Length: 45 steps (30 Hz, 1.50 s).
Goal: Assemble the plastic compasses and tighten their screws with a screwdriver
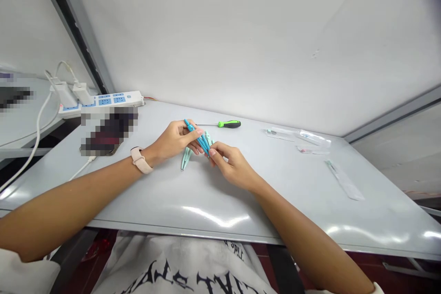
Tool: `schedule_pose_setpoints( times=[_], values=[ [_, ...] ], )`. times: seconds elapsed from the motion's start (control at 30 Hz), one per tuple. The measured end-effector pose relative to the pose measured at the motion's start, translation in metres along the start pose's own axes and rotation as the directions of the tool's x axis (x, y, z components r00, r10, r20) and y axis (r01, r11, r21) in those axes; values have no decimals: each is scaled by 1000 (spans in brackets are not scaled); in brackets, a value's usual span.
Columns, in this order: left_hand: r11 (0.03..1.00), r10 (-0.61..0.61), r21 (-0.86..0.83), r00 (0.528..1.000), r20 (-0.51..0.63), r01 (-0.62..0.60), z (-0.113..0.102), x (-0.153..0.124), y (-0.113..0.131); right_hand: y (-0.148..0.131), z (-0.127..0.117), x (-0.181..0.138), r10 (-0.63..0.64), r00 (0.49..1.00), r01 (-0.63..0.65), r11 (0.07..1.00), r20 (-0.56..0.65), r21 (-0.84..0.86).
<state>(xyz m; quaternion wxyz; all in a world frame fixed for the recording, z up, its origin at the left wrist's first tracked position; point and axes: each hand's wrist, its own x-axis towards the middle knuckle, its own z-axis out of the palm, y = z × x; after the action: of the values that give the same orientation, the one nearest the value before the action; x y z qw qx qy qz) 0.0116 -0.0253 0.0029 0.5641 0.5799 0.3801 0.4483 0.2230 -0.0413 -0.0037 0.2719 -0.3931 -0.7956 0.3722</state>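
Observation:
My left hand (175,140) and my right hand (231,165) meet above the middle of a white table top (282,197). Both hold a slender blue plastic instrument (199,137), possibly a drawing compass, with the left fingers around it and the right fingertips pinching its lower end. Pale teal plastic legs (186,158) stick out below my left hand, and part of them is hidden by my fingers. A screwdriver with a green and black handle (229,124) lies just beyond my hands, not touching them.
Clear plastic packets (305,137) and a long sealed sleeve (344,180) lie to the right. A white power strip (119,100) with plugged-in chargers stands at the back left, beside a pixelated object (109,131). White cables run off the left side.

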Motion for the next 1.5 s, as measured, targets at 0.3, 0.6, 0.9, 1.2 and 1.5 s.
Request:
schedule_pose_setpoints(
  times=[0.3, 0.6, 0.9, 1.2, 1.5],
  values=[
    [999, 2, 42, 1000, -11, -1, 1, -2, 3, 0, 3, 2, 43, 997, -42, 999, -57, 17],
    [997, 27, 69, 999, -22, -25, 0, 0, 0, 1, 3, 2, 44, 997, -42, 999, -56, 34],
    [996, 45, 81, 999, -15, -44, -2, 0, -2, 4, 4, 2, 79, 995, -76, 996, -56, 52],
    [994, 69, 81, 997, -28, -67, -1, -1, -1, 2, 3, 1, 5, 1000, -3, 999, -29, 50],
    [995, 73, 73, 997, -18, -72, -1, -1, -3, 4, 4, 1, 75, 996, -70, 991, -38, 113]
  ],
)
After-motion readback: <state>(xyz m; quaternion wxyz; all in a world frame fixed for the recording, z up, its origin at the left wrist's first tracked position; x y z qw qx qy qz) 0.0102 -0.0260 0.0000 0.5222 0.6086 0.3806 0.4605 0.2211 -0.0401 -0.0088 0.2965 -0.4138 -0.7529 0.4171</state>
